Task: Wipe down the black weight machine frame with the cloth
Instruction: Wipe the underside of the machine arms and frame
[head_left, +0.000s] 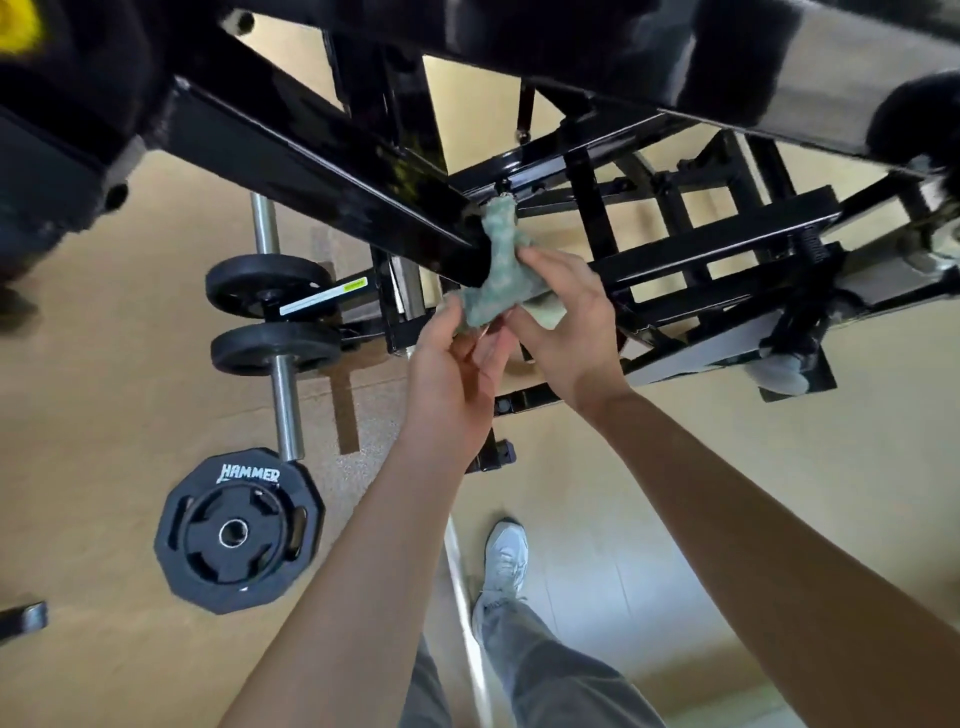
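A crumpled grey-green cloth (497, 270) is pressed against the lower end of a thick black beam of the weight machine frame (322, 171). My right hand (566, 322) grips the cloth from the right, fingers curled into it. My left hand (457, 374) holds the cloth's lower edge from below, pinching it with thumb and fingers. More black frame bars (727, 234) run behind and to the right of the cloth.
A black Hammer weight plate (239, 530) lies on the tan floor at the lower left. Two smaller plates (270, 312) sit on a chrome bar (287, 410) beside the frame. My grey shoe (504, 561) stands below my hands, next to a thin silver rod.
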